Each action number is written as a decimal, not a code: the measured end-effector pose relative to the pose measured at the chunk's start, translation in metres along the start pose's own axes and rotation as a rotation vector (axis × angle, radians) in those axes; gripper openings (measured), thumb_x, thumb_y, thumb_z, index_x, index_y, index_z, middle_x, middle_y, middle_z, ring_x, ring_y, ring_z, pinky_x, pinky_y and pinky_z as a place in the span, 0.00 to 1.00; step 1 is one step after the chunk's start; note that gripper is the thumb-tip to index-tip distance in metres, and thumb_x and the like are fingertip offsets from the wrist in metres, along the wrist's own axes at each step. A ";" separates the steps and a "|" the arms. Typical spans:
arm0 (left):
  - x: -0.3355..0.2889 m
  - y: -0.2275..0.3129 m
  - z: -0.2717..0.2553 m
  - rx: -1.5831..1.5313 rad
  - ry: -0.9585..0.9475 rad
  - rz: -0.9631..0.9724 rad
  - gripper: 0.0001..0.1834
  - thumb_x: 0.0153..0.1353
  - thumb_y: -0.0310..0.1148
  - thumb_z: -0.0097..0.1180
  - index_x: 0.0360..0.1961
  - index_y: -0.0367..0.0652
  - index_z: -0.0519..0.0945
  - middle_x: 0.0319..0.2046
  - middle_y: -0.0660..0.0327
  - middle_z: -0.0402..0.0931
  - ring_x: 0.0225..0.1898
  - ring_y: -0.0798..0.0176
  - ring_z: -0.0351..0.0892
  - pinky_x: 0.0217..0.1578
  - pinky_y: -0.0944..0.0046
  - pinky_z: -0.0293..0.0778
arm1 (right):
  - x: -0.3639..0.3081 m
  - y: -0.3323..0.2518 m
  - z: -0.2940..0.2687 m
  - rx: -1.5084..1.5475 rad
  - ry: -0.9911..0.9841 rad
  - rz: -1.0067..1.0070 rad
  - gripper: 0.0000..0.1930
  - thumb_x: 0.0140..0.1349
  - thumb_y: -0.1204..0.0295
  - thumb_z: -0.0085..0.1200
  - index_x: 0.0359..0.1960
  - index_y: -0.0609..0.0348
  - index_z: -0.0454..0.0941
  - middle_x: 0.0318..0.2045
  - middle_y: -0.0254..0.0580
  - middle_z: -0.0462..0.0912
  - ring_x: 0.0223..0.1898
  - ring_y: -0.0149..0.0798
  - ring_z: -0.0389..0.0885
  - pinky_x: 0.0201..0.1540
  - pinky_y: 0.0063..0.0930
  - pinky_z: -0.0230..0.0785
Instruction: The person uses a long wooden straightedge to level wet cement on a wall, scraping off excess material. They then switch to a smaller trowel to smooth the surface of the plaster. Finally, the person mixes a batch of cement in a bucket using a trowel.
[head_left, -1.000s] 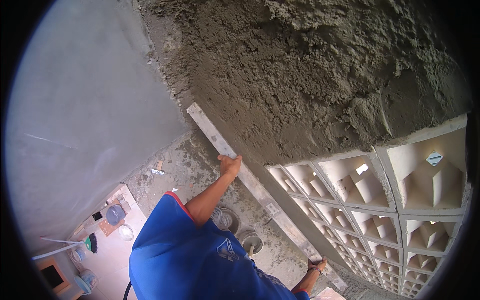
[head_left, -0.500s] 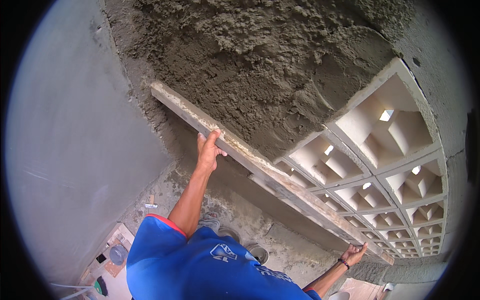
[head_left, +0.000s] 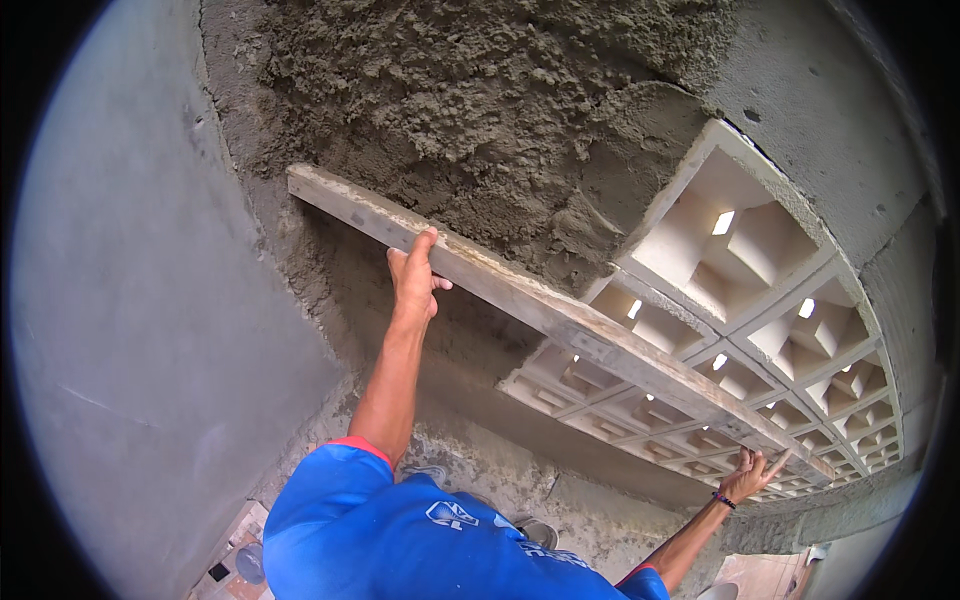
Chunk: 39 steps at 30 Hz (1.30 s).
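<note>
A long, mortar-smeared straightedge board (head_left: 560, 318) lies slantwise across the wall, its upper left end near the corner and its lower right end over the pale breeze blocks (head_left: 690, 325). My left hand (head_left: 414, 275) grips the board's lower edge left of its middle, thumb over the face. Close to the board's far right end, my right hand (head_left: 748, 476) holds it from below, with some fingers stretched along it. Rough wet mortar (head_left: 470, 110) covers the wall above the board. Smoother, shaded mortar shows beneath it.
A smooth grey wall (head_left: 130, 300) rises at the left. Down on the floor a bucket (head_left: 540, 533) stands partly behind my blue shirt (head_left: 440, 545). A clear round container (head_left: 250, 563) sits at the lower left. Grey plastered wall (head_left: 800, 90) borders the blocks on the right.
The board has moved up along the wall with both hands on it and lies less steeply. More breeze blocks show below it. The view has shifted too.
</note>
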<state>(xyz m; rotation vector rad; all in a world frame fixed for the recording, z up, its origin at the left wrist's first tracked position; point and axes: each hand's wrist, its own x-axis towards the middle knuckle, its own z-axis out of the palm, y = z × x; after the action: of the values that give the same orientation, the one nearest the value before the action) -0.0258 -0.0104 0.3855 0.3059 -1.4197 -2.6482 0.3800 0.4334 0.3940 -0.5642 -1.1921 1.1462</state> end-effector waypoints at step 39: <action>0.006 0.012 0.033 0.018 0.032 0.205 0.23 0.61 0.53 0.47 0.32 0.40 0.62 0.17 0.62 0.66 0.08 0.71 0.61 0.05 0.73 0.57 | 0.122 -0.031 -0.007 -1.297 -0.251 -1.296 0.26 0.61 0.60 0.50 0.61 0.49 0.65 0.63 0.47 0.63 0.66 0.50 0.58 0.68 0.58 0.39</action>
<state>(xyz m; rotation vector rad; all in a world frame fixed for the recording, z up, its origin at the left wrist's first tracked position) -0.0389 0.0084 0.4123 0.1919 -1.3846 -2.4572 0.3921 0.5342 0.4692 -0.3948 -1.9689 -0.7902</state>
